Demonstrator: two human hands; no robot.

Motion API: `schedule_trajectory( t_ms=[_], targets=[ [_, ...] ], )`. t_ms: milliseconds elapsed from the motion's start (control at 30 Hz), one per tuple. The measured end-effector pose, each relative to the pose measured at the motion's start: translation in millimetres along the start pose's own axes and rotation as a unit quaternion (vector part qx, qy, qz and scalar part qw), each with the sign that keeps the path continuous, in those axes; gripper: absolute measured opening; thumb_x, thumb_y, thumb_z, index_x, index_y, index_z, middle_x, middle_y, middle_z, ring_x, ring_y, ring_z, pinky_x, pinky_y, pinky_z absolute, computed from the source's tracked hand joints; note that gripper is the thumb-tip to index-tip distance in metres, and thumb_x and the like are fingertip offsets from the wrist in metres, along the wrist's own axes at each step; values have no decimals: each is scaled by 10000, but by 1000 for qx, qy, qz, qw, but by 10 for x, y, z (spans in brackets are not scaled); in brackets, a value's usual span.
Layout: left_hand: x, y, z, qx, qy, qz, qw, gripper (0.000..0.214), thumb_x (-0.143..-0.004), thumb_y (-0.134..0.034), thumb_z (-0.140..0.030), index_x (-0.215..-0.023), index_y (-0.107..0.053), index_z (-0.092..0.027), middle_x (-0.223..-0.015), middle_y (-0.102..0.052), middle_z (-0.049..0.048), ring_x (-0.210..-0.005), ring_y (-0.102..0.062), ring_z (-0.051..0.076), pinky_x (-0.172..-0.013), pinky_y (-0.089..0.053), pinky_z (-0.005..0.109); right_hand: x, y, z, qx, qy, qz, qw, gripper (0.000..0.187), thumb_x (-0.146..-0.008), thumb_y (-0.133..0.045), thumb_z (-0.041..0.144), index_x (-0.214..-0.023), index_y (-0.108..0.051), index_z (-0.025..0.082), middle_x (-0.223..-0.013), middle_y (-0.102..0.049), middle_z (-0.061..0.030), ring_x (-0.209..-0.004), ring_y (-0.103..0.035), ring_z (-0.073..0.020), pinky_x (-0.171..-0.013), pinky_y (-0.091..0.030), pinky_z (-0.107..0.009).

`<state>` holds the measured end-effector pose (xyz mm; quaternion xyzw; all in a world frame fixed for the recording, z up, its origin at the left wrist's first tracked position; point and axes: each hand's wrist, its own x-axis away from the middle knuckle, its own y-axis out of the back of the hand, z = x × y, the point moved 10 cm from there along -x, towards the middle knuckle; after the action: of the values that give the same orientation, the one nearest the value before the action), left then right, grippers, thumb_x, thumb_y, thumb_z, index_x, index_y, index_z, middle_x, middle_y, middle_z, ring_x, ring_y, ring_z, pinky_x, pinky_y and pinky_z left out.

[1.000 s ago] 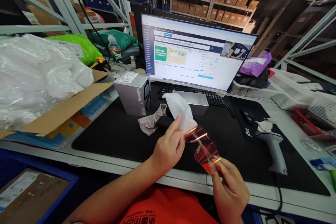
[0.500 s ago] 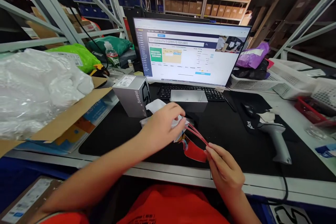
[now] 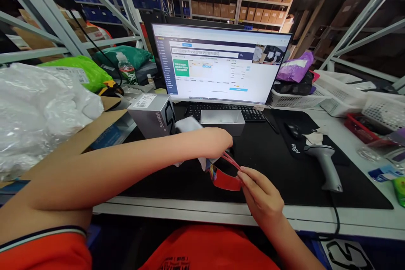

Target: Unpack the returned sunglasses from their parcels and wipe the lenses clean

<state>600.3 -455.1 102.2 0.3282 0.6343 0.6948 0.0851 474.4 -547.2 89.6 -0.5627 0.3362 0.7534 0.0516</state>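
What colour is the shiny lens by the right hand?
The lens is mostly red, best seen in the head view.

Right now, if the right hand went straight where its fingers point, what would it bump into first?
Probably the left hand, just past the shiny red thing that the right hand is pinching. Depth is hard to judge from one view, so it might slip underneath instead.

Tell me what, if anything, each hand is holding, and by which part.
The right hand pinches the red lens by its right end. The left hand is at the other end; its grip is hidden, so I can't tell.
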Motion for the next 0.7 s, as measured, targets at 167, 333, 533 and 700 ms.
schedule_trajectory(
  t_ms=[167, 333, 533, 700],
  targets=[
    [96, -10, -150, 93, -140, 17, 986, 203, -803, -641, -59, -698, -707, -219, -610, -637, -42, -517, -507, 114, -500, -305, 265, -63, -44, -44, -32, -53, 0, 998, 295, -881, -651, -20, -1108, -744, 143, -1051, -761, -130, -956, -745, -182, -868, -631, -281],
    [156, 186, 20, 170, -146, -116, 968, 195, -882, -628, -166, -705, -706, -186, -719, -637, -1, -644, -562, 132, -606, -393, 258, 73, -101, -329, -57, -178, 12, 982, 179, -854, -719, 94, -923, -794, 241, -912, -774, -38, -758, -681, -171, -724, -573, -348],
    [1360, -60, 698, 290, 107, -572, 760, 113, -929, -541, -223, -926, -651, -201, -784, -612, -7, -651, -529, 130, -647, -436, 254, 559, -275, -738, -196, -404, -15, 894, 89, -807, -760, 202, -831, -833, 247, -865, -765, -47, -741, -721, -176, -576, -573, -237],
    [1249, -1011, 504, 300, 207, -495, 788, 125, -836, -636, -269, -735, -615, -200, -652, -560, -39, -517, -456, 97, -522, -348, 234, 636, -387, -653, -221, -428, -44, 875, 50, -772, -804, 247, -790, -833, 211, -835, -758, -76, -691, -717, -183, -538, -588, -227]
  ],
)
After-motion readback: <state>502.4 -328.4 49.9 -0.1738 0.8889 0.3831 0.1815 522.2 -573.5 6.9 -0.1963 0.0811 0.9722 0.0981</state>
